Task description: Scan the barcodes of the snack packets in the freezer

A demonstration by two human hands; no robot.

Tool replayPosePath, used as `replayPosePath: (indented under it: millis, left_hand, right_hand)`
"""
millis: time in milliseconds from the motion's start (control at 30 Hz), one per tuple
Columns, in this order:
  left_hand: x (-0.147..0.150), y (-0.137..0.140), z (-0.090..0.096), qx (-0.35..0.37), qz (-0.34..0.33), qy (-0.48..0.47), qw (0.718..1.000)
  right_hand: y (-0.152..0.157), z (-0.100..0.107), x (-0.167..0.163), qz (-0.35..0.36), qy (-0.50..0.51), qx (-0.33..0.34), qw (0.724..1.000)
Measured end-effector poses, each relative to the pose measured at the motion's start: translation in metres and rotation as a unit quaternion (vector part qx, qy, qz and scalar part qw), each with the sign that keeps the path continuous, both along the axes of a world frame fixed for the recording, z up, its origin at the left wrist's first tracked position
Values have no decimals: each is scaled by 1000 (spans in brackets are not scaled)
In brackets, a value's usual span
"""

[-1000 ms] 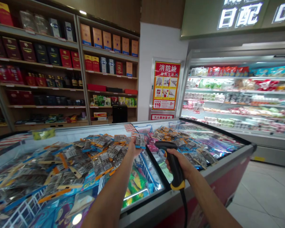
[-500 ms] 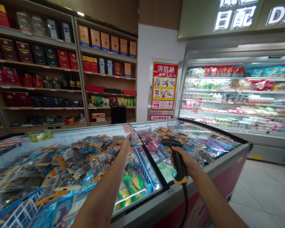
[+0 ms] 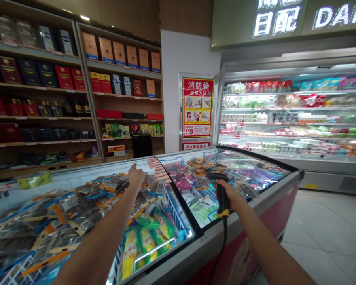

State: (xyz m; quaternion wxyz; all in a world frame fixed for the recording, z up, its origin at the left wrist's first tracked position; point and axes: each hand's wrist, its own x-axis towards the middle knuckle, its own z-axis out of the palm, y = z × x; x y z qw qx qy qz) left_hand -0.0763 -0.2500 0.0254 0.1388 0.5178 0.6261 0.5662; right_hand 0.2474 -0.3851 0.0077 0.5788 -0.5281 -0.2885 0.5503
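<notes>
My left hand [image 3: 135,176] is over the heap of small snack packets [image 3: 103,188] on the freezer's left glass top. One finger is stretched out, and no packet shows in the hand; its other fingers are partly hidden. Just right of it lie more grey packets [image 3: 156,185]. My right hand [image 3: 233,196] is wrapped round the handle of a black and yellow barcode scanner [image 3: 223,200], its cord hanging down in front of the freezer. The scanner's head is above the right glass top, near other orange-edged packets [image 3: 201,181].
Under the glass of the chest freezer [image 3: 178,255] lie green and yellow corn packs [image 3: 148,241] and blue wire baskets [image 3: 175,209]. Shelves of boxes [image 3: 124,75] stand behind at left. A lit refrigerated display [image 3: 287,114] stands at right, with tiled floor [image 3: 317,233] before it.
My left hand has let go of a small packet and moved left and slightly back over the heap. My right hand still holds the scanner. The view has turned a little to the right.
</notes>
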Motion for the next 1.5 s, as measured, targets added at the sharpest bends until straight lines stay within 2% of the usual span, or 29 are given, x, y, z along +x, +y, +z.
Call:
replayPosePath:
  millis: [67,167,300,433,533,667,733,800,900,967,1100,1233,1367,1500]
  left_hand:
    - [21,-5,2,-3,-3,52,999]
    - [72,-17,-5,-5,-88,144,986]
    - [142,-37,-31,-14,-214,243,946]
    - [185,-47,-56,-42,-284,297,911]
    - [200,-45,-64,-74,-272,307,909]
    - [214,-36,-69,-121,-192,309,923]
    - [222,-31,-71,-114,-176,309,928]
    - [229,-26,-72,-98,-192,295,931]
    - [228,-16,-70,-70,-241,205,946]
    - [213,-7,-66,-44,-248,128,959]
    - [154,13,-60,31,-228,47,972]
    - [98,23,-59,83,-212,-42,973]
    - [82,28,-58,91,-200,-28,975]
    - [85,30,-55,92,-184,30,978]
  right_hand:
    - [2,-5,1,-6,3,-1,1000]
    - [5,-11,4,-13,0,3,1000]
    - [4,-14,8,-26,0,-7,1000]
    - [-1,-12,13,-36,3,-12,999]
    - [-3,-12,18,-44,6,-9,999]
    - [-2,-16,24,-34,-5,8,999]
    - [0,-18,27,-28,-10,12,999]
    - [1,-19,28,-27,-11,7,1000]
    - [2,-18,25,-27,6,0,1000]
    - [3,-16,17,-24,21,5,999]
    - [13,-9,-16,-8,58,20,998]
    - [32,-6,-60,47,92,51,993]
    - [42,-10,-89,127,47,93,987]
    - [40,-13,-93,166,-28,104,980]
